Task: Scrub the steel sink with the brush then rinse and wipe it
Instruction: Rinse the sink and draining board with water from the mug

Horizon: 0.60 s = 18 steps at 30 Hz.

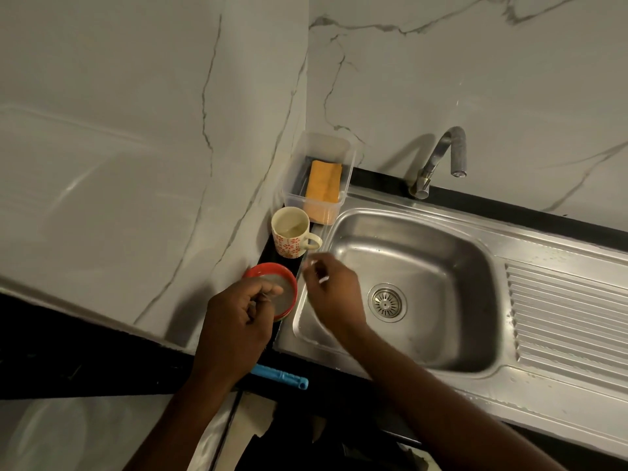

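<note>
Mid-frame, my left hand [238, 316] curled over a half-hidden red dish [266, 268], my blurred right hand [334, 290] above the sink [458, 266] rim; I couldn't tell whether either pinched anything.

Brushed steel sink [424, 232], glossy marble wall [441, 79], clear plastic tub [295, 195] — glazed mug [289, 244]

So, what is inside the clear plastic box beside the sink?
An orange cloth lies in the clear plastic box, along its right side. Anything under the cloth is covered.
</note>
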### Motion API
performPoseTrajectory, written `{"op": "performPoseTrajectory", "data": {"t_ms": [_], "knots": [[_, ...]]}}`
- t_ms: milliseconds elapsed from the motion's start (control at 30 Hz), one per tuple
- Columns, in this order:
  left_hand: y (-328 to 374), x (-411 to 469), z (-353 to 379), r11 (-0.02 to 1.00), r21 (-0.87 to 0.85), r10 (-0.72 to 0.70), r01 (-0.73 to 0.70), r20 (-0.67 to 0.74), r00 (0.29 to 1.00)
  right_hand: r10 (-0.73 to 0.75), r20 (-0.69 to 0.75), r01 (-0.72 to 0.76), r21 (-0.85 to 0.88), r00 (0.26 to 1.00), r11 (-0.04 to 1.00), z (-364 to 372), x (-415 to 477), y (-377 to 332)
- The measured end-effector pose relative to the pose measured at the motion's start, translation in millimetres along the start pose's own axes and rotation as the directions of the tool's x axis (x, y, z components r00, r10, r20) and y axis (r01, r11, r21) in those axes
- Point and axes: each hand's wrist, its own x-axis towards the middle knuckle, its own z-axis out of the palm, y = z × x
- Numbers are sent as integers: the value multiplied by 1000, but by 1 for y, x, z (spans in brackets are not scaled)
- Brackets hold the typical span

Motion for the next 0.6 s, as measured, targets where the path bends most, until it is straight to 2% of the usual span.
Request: {"op": "performPoseTrajectory", "data": {"t_ms": [67, 133, 333, 600], "knots": [[1, 2, 1, 1000, -15, -12, 12, 1, 1000, 85, -71, -79, 90, 994, 993, -2, 34, -2], [4, 4, 3, 999, -34, -23, 23, 10, 1000, 110, -81, -105, 66, 991, 992, 0, 62, 1], [9, 11, 7, 996, -82, -43, 45, 31, 999, 198, 22, -194, -135, 980, 972, 21, 105, 10], [8, 25, 9, 997, -72, -32, 36, 62, 998, 309, 111, -299, -102, 944, 949, 35, 115, 15]]}}
